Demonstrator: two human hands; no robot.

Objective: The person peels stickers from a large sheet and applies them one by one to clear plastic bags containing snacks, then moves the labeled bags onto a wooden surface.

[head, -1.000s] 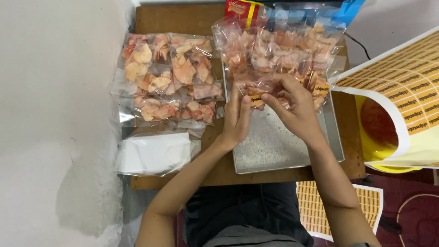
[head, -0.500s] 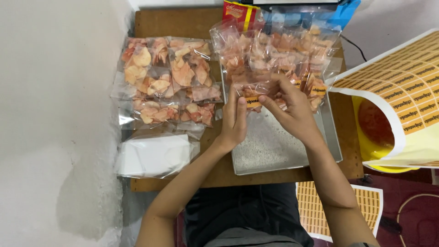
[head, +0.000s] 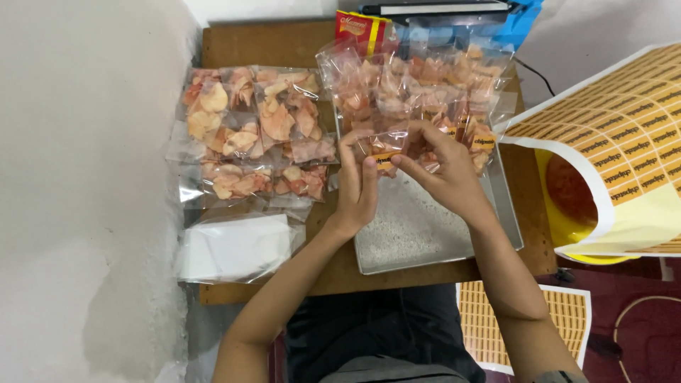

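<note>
Both hands sit slightly nearer the person than a second ago, drawn a little back from the heap toward the bare middle of the metal tray (head: 425, 234); packets and sheets around them lie as before.

Left hand (head: 358, 186) and right hand (head: 447, 177) meet over the tray's far half, fingers pinched together on a small clear packet of chips (head: 386, 145). The packet's lower edge is covered by the thumbs and fingertips, so its full outline cannot be made out; an orange label strip shows at that edge between the two hands. Its long axis appears to run across the tray, left to right, with the flat face up toward the camera.

Beyond the hands, at the tray's far end, lies a heap of labelled chip packets (head: 425, 85); where one packet ends and the next begins is hard to tell. Left of the tray, on the wooden table (head: 269, 42), lies a spread of chip packets (head: 255, 135), and nearer the person a stack of empty clear bags (head: 237, 247). Right of the tray, a curled label sheet (head: 624, 142) hides most of a yellow bowl (head: 567, 191) and is cut off by the picture edge. A second label sheet (head: 560, 319) lies below the table, partly hidden by the right forearm.
</note>
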